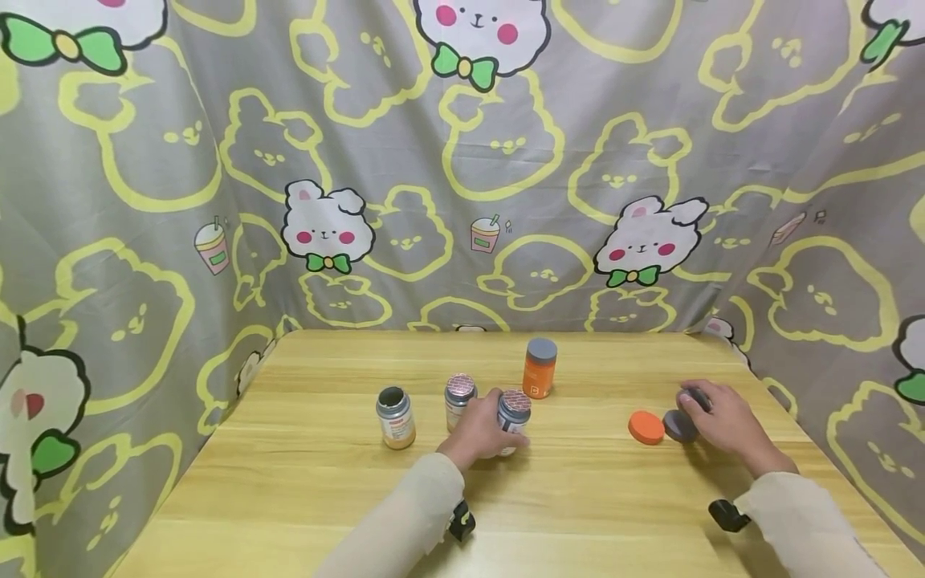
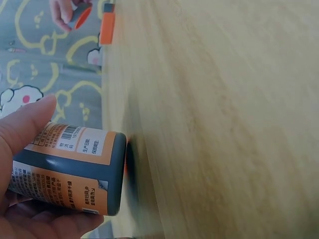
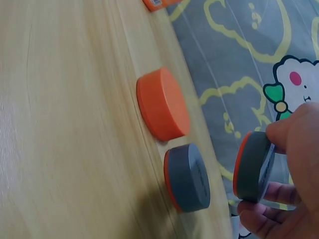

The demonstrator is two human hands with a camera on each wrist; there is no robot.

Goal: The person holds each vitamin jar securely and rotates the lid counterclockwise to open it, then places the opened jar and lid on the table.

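Note:
In the head view my left hand grips a pill bottle with a printed foil seal on its mouth. The left wrist view shows this bottle upright, its grey base very close to the wood; whether it touches I cannot tell. My right hand pinches a dark grey lid with an orange rim between thumb and fingers, raised off the table. Below it on the table lie another grey lid and an orange lid, side by side.
A second foil-sealed bottle stands just left of my left hand. Further left is an uncovered bottle with a dark mouth. An orange bottle with a grey lid stands behind. Patterned curtain surrounds the wooden table.

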